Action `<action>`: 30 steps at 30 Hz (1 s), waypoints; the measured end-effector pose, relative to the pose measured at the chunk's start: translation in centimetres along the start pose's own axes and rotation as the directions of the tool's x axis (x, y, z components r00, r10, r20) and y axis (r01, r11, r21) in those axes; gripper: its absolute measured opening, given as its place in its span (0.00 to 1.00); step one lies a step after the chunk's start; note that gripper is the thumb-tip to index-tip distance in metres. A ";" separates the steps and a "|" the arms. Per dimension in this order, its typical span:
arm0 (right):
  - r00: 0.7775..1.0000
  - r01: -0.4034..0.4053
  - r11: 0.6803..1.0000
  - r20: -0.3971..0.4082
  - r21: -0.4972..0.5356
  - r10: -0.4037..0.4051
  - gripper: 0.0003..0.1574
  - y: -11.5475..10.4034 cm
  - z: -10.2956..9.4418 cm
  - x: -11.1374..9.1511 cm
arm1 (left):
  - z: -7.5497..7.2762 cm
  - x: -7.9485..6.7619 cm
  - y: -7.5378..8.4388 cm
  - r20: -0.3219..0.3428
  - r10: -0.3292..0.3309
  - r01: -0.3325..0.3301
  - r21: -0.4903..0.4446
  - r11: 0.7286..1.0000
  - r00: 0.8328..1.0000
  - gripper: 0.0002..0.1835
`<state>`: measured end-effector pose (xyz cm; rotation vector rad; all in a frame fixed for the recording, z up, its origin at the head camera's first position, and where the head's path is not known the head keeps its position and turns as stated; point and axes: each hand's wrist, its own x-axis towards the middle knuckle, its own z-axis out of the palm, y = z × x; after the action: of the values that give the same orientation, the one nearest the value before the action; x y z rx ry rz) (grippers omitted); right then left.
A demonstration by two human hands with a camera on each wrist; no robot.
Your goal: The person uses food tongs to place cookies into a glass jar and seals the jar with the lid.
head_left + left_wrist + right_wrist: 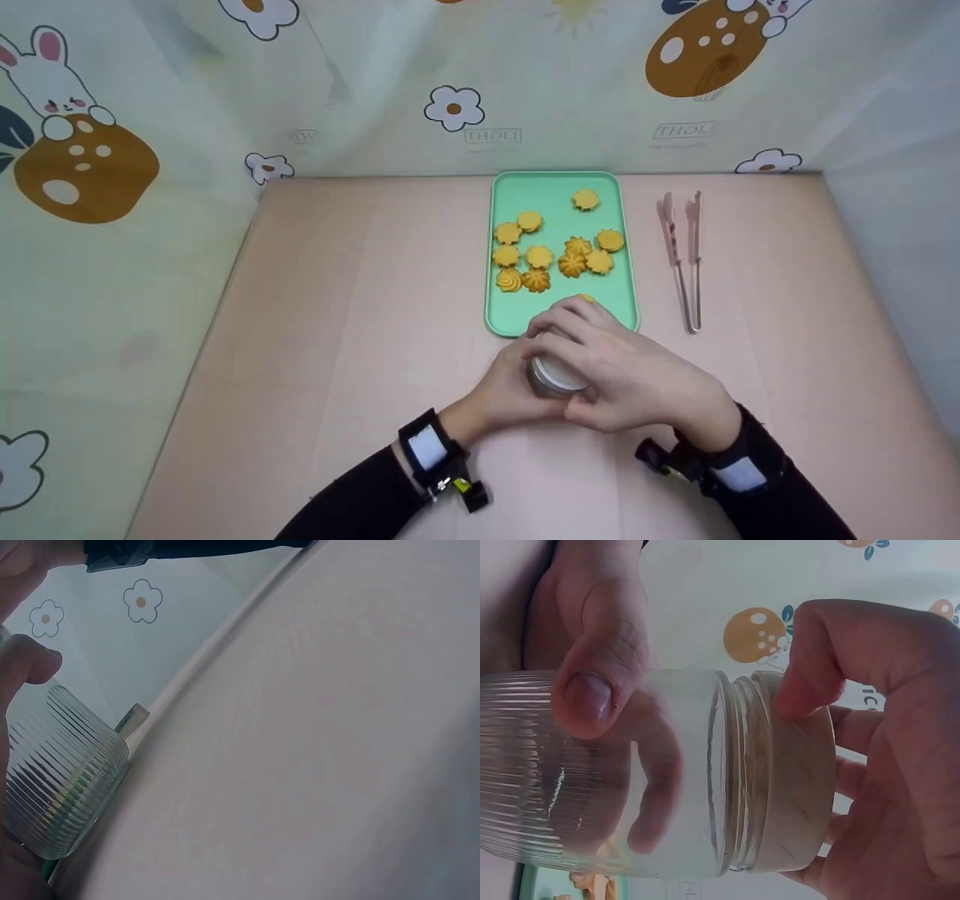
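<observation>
Glass in the spotlight: the jar (694, 772) is held just on the near side of the tray (525, 311), ribbed low down, smooth above, topped by a pale, round lid (799, 780). Ridged rings of neck show between body and lid. The left hand (506, 394) wraps the glass, thumb in front, fingers showing through from the far side. And the right hand (634, 375) arches over the top, thumb and fingers gripping the lid's rim! Does the base touch the table (405, 262)? Can't tell. Yellow and green blur through the ribs; inside or behind, hard to say.

Over to the tray: green, shallow, round-cornered, eleven cookies (538, 256) in plain view, and a yellow edge peeping past the right hand. Scalloped rims all round; some show flat golden faces, others browner ridges, one a swirl. Right of the tray lie the tongs (695, 240), pinkish tips pointing away, arms parted, shiny bend nearest. Behind the tray, wrinkled cloth (375, 97), printed with flowers and rabbits.
</observation>
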<state>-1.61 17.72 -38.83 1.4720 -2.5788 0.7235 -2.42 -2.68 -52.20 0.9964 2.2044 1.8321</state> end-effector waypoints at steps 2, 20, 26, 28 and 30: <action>1.000 -0.002 1.000 -0.026 0.016 0.002 0.41 0.1 -0.2 -0.1 | -0.1 0.0 0.0 0.004 -0.004 0.004 0.017 1.000 1.000 0.41; 0.741 -0.579 0.814 -0.386 0.047 0.549 0.45 10.0 -4.6 -4.7 | 0.0 0.2 0.2 0.008 -0.020 0.020 -0.053 0.998 1.000 0.49; 0.509 -0.818 0.565 -0.326 0.104 0.797 0.47 15.0 -3.8 -7.8 | 0.1 0.2 0.2 0.010 -0.020 0.021 -0.051 0.998 1.000 0.49; 0.474 -0.846 0.522 -0.300 0.104 0.828 0.47 16.2 -3.4 -8.7 | 0.1 0.2 0.2 0.009 -0.019 0.019 -0.046 0.999 1.000 0.50; 0.460 -0.859 0.502 -0.282 0.097 0.842 0.46 17.3 -3.0 -9.6 | 0.1 0.1 0.2 0.009 -0.021 0.021 -0.043 0.999 1.000 0.50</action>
<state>-11.33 34.00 -45.19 -0.1369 -2.9104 0.8178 -2.40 -2.51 -51.99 0.9681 2.1525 1.8541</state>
